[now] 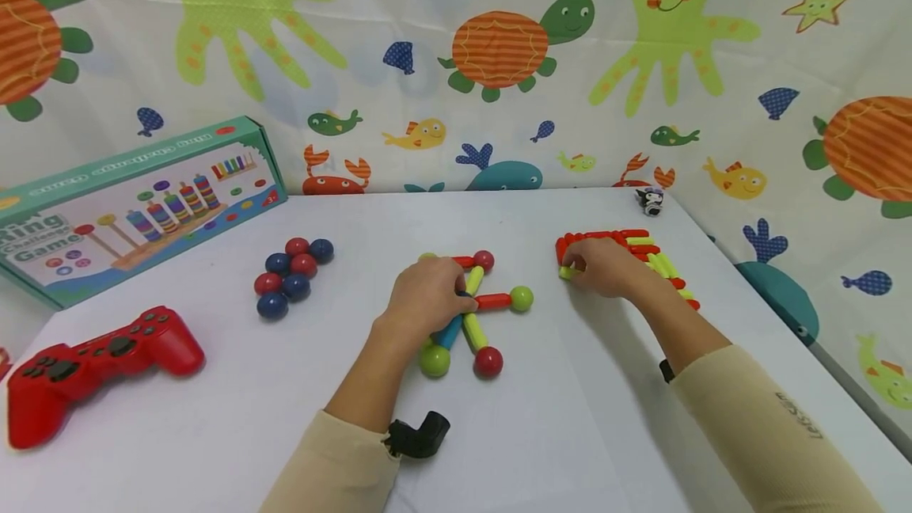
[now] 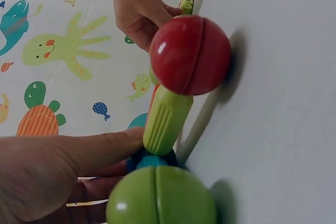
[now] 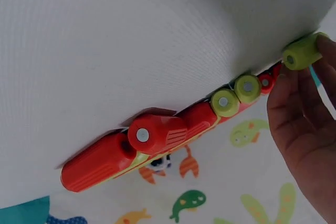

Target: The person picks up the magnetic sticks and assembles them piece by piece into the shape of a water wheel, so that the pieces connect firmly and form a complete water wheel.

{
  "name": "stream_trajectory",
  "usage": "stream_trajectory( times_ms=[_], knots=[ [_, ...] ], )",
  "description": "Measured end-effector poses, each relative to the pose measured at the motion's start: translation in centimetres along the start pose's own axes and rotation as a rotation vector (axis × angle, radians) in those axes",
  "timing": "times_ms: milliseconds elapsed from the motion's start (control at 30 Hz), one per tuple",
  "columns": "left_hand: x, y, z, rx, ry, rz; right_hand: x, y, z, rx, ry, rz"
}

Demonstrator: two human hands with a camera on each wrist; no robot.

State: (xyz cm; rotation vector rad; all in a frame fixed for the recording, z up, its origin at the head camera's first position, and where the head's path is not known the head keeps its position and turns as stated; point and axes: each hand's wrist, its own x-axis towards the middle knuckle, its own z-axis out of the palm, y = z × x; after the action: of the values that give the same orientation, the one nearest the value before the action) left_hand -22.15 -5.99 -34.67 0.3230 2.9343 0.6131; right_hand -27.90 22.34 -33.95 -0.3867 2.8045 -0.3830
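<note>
I see the star [image 1: 466,307] of rods and balls lying flat on the table [image 1: 570,434], pinned under my left hand [image 1: 427,295], fingers curled over its hub so it stays put. Beside the rod pile [image 1: 641,256], my right hand [image 1: 602,266] pinches 1 green rod [image 3: 302,52] at its fingertips.

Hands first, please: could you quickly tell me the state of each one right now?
Left hand: curled on the hub of the rod-and-ball plastic star figure, holding it.
Right hand: pinching a short yellow-green plastic rod beside the row of red and yellow-green rods.
</note>
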Motion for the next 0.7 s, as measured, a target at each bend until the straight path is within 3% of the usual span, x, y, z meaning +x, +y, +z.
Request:
stream_trajectory(
  times_ms=[167,433,533,700],
  knots=[
    [0.0,0.3,-0.1,0.003,-0.005,0.011,-0.3,-0.3,-0.2,0.115,0.012,-0.019],
    [0.0,0.5,-0.1,0.016,-0.002,0.002,0.4,-4.3,0.6,0.547,0.007,0.088],
    [0.0,0.4,0.0,0.012,-0.006,-0.005,0.8,-5.6,1.2,0.595,0.007,0.129],
    [-0.1,0.3,0.0,0.021,-0.006,-0.018,1.2,-6.8,2.3,0.564,0.045,0.152]
  ],
)
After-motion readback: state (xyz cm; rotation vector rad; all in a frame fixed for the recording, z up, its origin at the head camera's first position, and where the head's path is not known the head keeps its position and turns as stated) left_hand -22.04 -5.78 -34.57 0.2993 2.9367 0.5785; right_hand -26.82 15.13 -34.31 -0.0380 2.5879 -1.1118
